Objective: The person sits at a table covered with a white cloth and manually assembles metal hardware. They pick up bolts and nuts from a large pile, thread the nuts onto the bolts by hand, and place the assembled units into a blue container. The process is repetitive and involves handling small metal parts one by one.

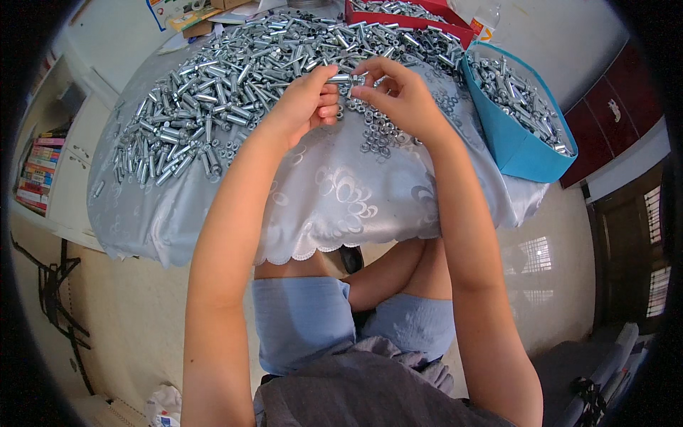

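My left hand (307,103) grips a silvery sleeve anchor bolt (340,79) between thumb and fingers, above the cloth-covered table. The bolt points to the right. My right hand (400,94) curls its thumb and index finger around the bolt's right end, where a nut (356,80) seems to sit; the fingertips partly hide it. Below and between the hands lies a patch of loose nuts and washers (381,132). A broad heap of similar metal anchor bolts (213,107) spreads over the table to the left and behind my hands.
A turquoise fabric bin (509,146) full of anchor bolts stands at the table's right side. At the back, a red tray (455,27) holds more metal parts, beside a clear plastic bottle (486,21). A pale patterned tablecloth (341,192) hangs over the near edge.
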A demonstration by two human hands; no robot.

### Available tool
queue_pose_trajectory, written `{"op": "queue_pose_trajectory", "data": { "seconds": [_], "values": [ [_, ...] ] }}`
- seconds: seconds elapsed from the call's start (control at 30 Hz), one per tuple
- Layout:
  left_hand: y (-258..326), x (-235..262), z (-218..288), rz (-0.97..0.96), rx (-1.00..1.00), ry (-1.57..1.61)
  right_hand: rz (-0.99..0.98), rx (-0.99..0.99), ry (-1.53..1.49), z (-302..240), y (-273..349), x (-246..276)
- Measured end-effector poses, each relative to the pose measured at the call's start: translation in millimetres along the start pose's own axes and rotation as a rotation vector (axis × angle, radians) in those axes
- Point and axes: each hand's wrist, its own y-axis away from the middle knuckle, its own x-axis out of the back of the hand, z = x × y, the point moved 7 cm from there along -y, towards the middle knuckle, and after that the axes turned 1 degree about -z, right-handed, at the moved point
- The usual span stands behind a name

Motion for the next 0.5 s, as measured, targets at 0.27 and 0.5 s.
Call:
{"op": "queue_pose_trajectory", "data": {
  "seconds": [0.27,0.5],
  "values": [
    [-2.9,1.8,-1.6,-0.001,-0.001,-0.003,-0.002,0.032,0.015,-3.6,-0.1,0.5],
    [-3.1,0.3,-2.7,-0.002,-0.005,-0.026,-0.021,-0.08,-0.051,19.6,-3.5,-5.0]
  ]
}}
